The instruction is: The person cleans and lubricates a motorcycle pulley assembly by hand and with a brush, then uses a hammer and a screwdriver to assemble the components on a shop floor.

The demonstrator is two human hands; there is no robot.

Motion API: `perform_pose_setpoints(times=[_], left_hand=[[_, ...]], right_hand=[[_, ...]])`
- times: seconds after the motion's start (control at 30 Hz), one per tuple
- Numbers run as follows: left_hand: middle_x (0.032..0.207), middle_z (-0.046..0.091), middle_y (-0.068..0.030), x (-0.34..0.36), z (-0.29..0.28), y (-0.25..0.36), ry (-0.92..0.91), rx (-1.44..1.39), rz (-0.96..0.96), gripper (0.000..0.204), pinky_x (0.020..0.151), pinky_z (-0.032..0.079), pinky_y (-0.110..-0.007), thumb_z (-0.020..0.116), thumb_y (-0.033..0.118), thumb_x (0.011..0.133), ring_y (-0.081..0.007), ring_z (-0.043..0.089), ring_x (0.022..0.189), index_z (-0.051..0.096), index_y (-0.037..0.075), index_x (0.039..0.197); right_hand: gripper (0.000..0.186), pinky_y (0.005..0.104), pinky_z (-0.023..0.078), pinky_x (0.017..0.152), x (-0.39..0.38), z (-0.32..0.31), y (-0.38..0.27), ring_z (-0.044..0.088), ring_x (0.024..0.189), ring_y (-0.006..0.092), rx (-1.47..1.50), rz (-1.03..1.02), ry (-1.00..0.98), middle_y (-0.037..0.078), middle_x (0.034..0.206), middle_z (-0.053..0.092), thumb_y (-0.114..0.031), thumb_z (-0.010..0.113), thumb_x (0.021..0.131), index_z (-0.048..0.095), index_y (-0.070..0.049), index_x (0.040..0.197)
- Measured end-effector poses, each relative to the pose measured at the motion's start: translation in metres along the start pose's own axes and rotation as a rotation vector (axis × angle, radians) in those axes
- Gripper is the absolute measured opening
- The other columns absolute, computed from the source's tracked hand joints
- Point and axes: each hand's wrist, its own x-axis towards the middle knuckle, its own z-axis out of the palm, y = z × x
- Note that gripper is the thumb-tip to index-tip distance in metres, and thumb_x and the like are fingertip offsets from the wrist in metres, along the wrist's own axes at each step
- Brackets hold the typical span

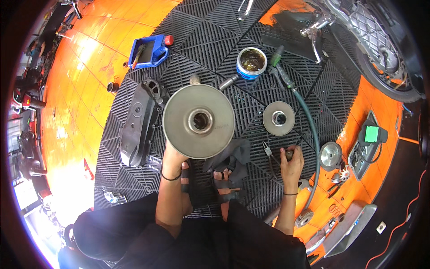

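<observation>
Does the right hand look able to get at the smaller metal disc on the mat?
Probably yes: the right hand is close to the smaller metal disc, and only black mat shows between them. It seems to hold a small dark round object, which might have to be put down first.

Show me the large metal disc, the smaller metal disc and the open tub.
Large metal disc [199, 97]: head view, on its flat face above the hub.
Smaller metal disc [269, 122]: head view, on its flat face left of the hub.
Open tub [249, 75]: head view, on its blue outer wall.
</observation>
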Motion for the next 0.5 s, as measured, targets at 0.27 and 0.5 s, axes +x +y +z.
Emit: perform_pose_setpoints(times=[0.27,0.5], left_hand=[[0.087,0.072,-0.0119,0.051,-0.041,0.033,-0.214,0.104,-0.796,0.034,0.052,0.056,-0.027,0.071,0.027,0.094,-0.0172,0.07,0.059,0.07,-0.002,0.113],[0.082,0.076,-0.0175,0.11,-0.096,-0.006,-1.023,0.826,-0.878,0.05,0.057,0.063,-0.035,0.066,0.042,0.093,-0.0251,0.076,0.069,0.073,-0.006,0.106]], right_hand=[[0.038,0.0488,0.044,0.098,-0.014,0.019,0.02,0.056,0.111,0.0438,-0.171,-0.05,-0.132,0.024,0.115,0.059,-0.009,0.073,0.088,0.056,0.004,0.119],[0.042,0.0536,0.039,0.104,-0.03,0.044,0.021,0.05,0.122,0.0446,-0.24,-0.118,-0.144,0.027,0.127,0.054,-0.016,0.065,0.096,0.052,0.006,0.129]])
